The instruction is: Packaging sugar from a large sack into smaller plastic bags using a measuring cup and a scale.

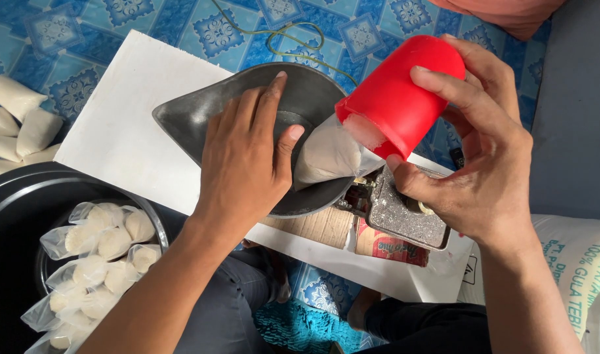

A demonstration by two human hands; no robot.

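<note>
Right hand (483, 164) was wrapped around a red cup (401, 92), fingers over the top and thumb underneath, clamped on it. Cup was tipped on its side, mouth pointing down-left toward the pan. It was plain red plastic, smooth, rounded at the closed end, with white granules visible at the rim.

A small clear bag (326, 154) sat right at the cup mouth, touching it, packed with the same white granular stuff. Bag lay inside a grey metal scale pan (201, 108), against its right wall. Pan was scoop-shaped, with a pointed spout to the left and a dull, scuffed finish.

Left hand (244, 160) lay palm-down over the pan's near rim, fingers extended and loosely apart, thumb tip by the bag. It was resting, not clamped on anything. Couldn't tell whether the fingertips pressed the bag or only the pan.

Pan sat over a white board (126, 131) on a blue patterned floor (63, 39). Under the right hand was a grey metal scale base (405, 219), with cardboard beside it.

Lower left was a black tub (18, 203) with many filled clear bags (100, 252) inside. More filled bags lay on the floor at the far left (18, 124). A white sack (575, 255) was at the lower right.
</note>
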